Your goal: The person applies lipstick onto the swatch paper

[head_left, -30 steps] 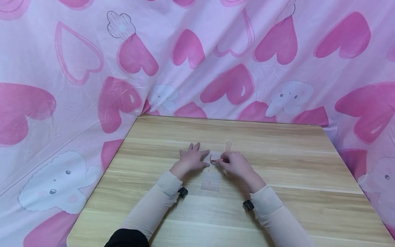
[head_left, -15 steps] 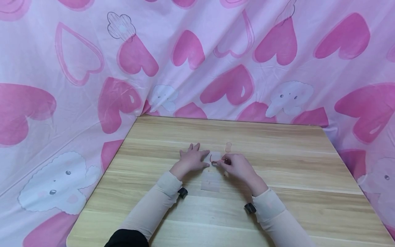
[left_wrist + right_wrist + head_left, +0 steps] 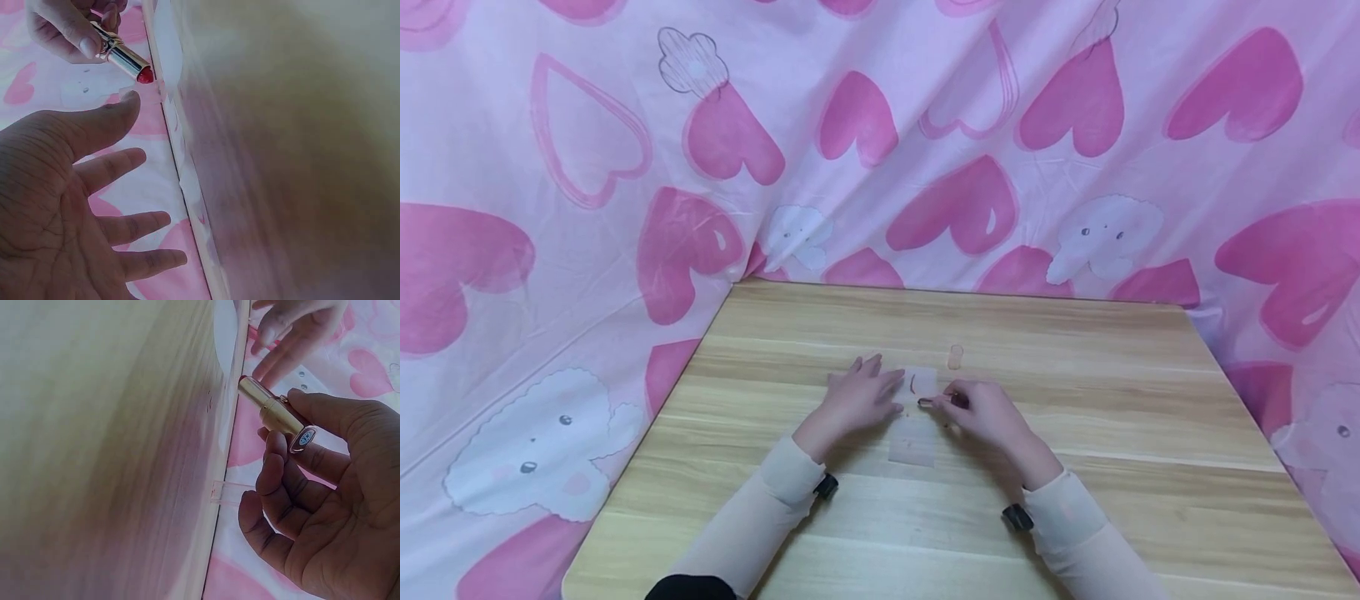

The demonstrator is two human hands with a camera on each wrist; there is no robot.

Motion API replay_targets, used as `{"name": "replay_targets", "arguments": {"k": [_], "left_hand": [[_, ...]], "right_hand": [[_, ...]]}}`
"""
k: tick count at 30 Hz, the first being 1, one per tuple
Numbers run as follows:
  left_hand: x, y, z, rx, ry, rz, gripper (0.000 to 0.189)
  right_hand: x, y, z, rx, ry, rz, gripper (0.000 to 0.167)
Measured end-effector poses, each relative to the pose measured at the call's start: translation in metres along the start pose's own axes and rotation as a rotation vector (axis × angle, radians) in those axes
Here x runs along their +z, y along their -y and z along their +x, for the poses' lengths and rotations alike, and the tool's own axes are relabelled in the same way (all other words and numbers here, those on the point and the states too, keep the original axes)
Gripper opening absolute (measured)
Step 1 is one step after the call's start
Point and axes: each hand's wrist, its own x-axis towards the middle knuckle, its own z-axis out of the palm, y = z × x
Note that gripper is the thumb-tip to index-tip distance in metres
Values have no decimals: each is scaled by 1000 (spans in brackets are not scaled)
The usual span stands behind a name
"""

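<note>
The lipstick point(image 3: 273, 412) is in the right hand point(image 3: 988, 408), held over a pale sheet point(image 3: 913, 451) about midway between the left and right edges of the surface point(image 3: 1112, 375). Thumb and fingers pinch the gold case around its lower half, the red tip pointing toward the left hand point(image 3: 853, 396). Whether the tip touches the sheet cannot be told. The left hand is spread wide and holds nothing; it is by the sheet's left side.

The lipstick should be light enough for a fingertip pinch. Its case looks stiff and will take a firm squeeze, but the shiny, rounded finish may slip or roll in the fingers. The tip is probably soft and waxy, easily smeared, dented or snapped by a sideways push, so the place to hold is the case's lower part, well back from the red.

The sheet looks thin and likely to slide or curl; a flat press along its edge, off the curved red mark point(image 3: 913, 384), would suit it. A clear tube point(image 3: 955, 357), perhaps the cap, lies toward the far edge and may be smooth and roll easily.
</note>
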Motion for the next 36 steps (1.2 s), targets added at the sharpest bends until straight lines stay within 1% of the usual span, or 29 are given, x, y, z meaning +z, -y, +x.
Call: {"name": "replay_targets", "arguments": {"k": [3, 6, 8, 10, 13, 19, 28, 36], "left_hand": [[-1, -2, -15, 5, 3, 2, 63], [-1, -7, -28, 17, 17, -4, 61], [-1, -11, -34, 35, 22, 1, 60], [0, -14, -37, 54, 24, 14, 58], [4, -17, -40, 57, 37, 21, 57], [10, -17, -42, 21, 73, 12, 58], [18, -16, -40, -3, 88, 19, 58], [19, -17, -40, -4, 96, 32, 61]], "right_hand": [[-1, 1, -5, -3, -9, -5, 17], [-3, 1, -10, -2, -12, 3, 18], [-5, 2, -13, 2, -16, 7, 19], [-6, 2, -15, -3, -24, 10, 19], [-6, 2, -18, -17, -29, 14, 17], [-2, 3, -22, -33, -5, 21, 16], [1, 6, -24, -27, -11, 2, 15], [4, 7, -25, -12, -12, -3, 15]]}}
